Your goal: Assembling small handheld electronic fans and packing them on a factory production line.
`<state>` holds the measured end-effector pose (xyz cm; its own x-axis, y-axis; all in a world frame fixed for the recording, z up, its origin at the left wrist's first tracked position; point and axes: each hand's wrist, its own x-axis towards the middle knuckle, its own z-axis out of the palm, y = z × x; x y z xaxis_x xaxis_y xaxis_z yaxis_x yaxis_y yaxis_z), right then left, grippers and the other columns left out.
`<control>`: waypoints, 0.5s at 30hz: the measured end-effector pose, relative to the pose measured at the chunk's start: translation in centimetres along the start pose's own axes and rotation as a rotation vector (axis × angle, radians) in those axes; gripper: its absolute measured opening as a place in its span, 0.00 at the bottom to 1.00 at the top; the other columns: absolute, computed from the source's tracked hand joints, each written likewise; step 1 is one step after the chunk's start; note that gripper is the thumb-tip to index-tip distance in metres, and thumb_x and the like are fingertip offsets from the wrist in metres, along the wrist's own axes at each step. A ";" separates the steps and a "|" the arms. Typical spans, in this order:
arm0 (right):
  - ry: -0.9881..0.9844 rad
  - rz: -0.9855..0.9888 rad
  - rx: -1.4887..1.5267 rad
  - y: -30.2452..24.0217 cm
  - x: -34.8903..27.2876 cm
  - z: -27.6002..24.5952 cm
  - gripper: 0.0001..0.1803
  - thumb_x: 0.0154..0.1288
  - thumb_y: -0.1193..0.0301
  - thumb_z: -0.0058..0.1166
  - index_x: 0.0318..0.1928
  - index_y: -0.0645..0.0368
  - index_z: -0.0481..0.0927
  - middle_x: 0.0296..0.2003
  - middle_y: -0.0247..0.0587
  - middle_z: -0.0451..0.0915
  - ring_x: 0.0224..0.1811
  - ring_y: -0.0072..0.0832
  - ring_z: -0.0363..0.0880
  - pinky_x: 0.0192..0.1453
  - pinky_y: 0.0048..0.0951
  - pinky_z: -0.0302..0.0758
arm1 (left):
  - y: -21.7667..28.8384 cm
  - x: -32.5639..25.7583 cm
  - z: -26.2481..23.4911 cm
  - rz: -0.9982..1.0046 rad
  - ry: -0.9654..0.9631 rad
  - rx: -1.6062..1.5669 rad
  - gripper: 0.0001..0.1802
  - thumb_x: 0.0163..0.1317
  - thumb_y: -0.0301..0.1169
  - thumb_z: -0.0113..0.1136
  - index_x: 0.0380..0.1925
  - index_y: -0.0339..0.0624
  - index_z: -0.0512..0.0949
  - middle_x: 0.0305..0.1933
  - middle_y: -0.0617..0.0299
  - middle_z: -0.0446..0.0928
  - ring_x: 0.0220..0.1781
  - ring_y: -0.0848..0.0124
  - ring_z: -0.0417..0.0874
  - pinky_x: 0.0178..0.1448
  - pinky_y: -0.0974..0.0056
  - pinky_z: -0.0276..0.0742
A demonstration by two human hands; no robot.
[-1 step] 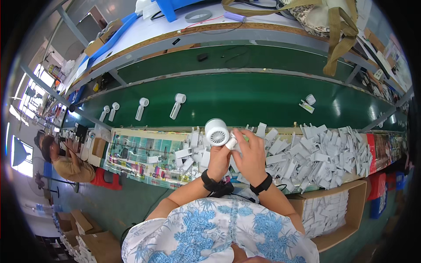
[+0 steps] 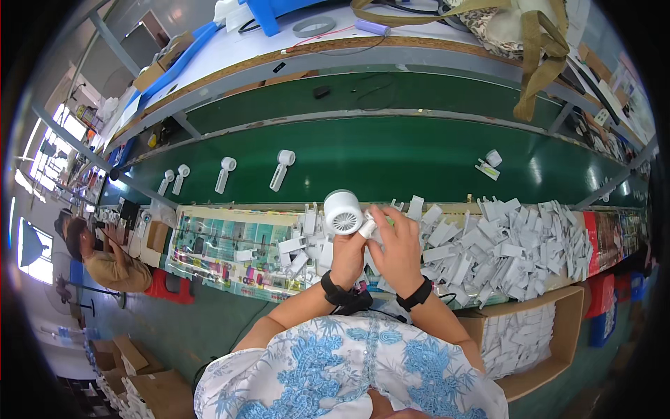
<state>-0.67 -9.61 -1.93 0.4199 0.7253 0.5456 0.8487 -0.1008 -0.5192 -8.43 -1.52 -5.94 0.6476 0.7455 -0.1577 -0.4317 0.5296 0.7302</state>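
Item one: a white drum-shaped plastic fan head (image 2: 343,209) with a round slatted grille. We find it in front of the person, just beyond the left hand (image 2: 347,262) and left of the right hand's fingertips. The left hand is the nearer, directly below the head and closed around its lower side (the undersides of its fingers are hidden from us).

Item two: a small white plastic cylinder (image 2: 366,228), just beside the head at its lower right. We see the right hand (image 2: 396,248) pinching it between thumb and fingers; whether it joins the head, we cannot tell.

Orientation: the head's grille points toward the person and slightly downward; the drum's short axis runs from far to near. The cylinder's long axis slants from upper right to lower left, its near end by the left thumb.

Surroundings: right of the hands we count a heap of white plastic handle shells (image 2: 502,248), with an open brown cardboard box (image 2: 568,328) of similar parts below it. Beyond lies a glossy green conveyor belt (image 2: 391,153), bearing four white handheld fans (image 2: 282,170) toward the left, handles pointing nearer the person.
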 end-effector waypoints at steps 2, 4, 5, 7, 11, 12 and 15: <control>0.001 0.024 0.023 0.1 0.3 0.4 0.30 0.47 0.72 0.57 0.55 0.56 0.69 0.49 0.46 0.68 0.47 0.43 0.65 0.50 0.37 0.65 | 0.2 0.7 -0.2 0.156 0.023 0.100 0.13 0.55 0.22 0.56 0.43 0.38 0.74 0.44 0.62 0.76 0.45 0.74 0.76 0.48 0.70 0.71; 0.131 0.050 -0.014 1.3 0.2 0.6 0.24 0.54 0.70 0.55 0.53 0.60 0.70 0.45 0.42 0.71 0.46 0.35 0.68 0.49 0.32 0.66 | 1.7 1.4 -0.2 0.198 -0.016 0.070 0.13 0.55 0.22 0.57 0.42 0.37 0.74 0.43 0.59 0.77 0.46 0.71 0.77 0.51 0.68 0.70; 0.143 0.063 -0.023 2.7 -0.4 1.1 0.24 0.54 0.70 0.55 0.53 0.60 0.70 0.45 0.42 0.71 0.46 0.35 0.68 0.49 0.32 0.66 | 2.4 1.7 0.2 0.240 -0.012 0.036 0.13 0.55 0.22 0.57 0.43 0.36 0.74 0.44 0.59 0.76 0.47 0.68 0.77 0.52 0.66 0.71; -0.278 0.585 0.912 5.2 -1.9 1.7 0.19 0.61 0.64 0.52 0.48 0.64 0.71 0.39 0.38 0.74 0.40 0.23 0.71 0.44 0.25 0.68 | 2.7 2.3 0.5 0.264 -0.056 0.032 0.15 0.56 0.23 0.57 0.45 0.35 0.71 0.46 0.57 0.75 0.50 0.61 0.76 0.55 0.61 0.71; 0.096 0.577 1.077 1.2 0.7 0.8 0.14 0.62 0.63 0.51 0.33 0.64 0.74 0.25 0.33 0.73 0.29 0.21 0.69 0.34 0.24 0.65 | 3.3 1.8 1.8 0.276 -0.058 0.003 0.18 0.56 0.24 0.56 0.47 0.32 0.69 0.48 0.54 0.73 0.51 0.60 0.75 0.60 0.56 0.68; 0.123 0.584 1.065 1.4 1.4 -0.3 0.14 0.62 0.63 0.51 0.33 0.64 0.74 0.25 0.33 0.73 0.29 0.21 0.69 0.34 0.24 0.65 | 3.7 1.7 2.4 0.288 -0.047 0.015 0.19 0.56 0.25 0.56 0.48 0.31 0.67 0.48 0.52 0.72 0.52 0.59 0.74 0.60 0.55 0.67; 0.201 0.005 0.460 2.7 2.9 -2.6 0.20 0.50 0.58 0.58 0.16 0.59 0.69 0.15 0.39 0.63 0.19 0.38 0.62 0.25 0.32 0.58 | 4.7 1.2 4.7 0.286 -0.118 -0.070 0.20 0.56 0.27 0.56 0.48 0.33 0.67 0.47 0.51 0.72 0.51 0.58 0.74 0.58 0.53 0.69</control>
<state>3.71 -9.55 -0.03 0.5160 0.5752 0.6348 0.6356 0.2396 -0.7339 -6.75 -0.06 0.46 0.5603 0.8182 0.1288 -0.6462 0.3345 0.6860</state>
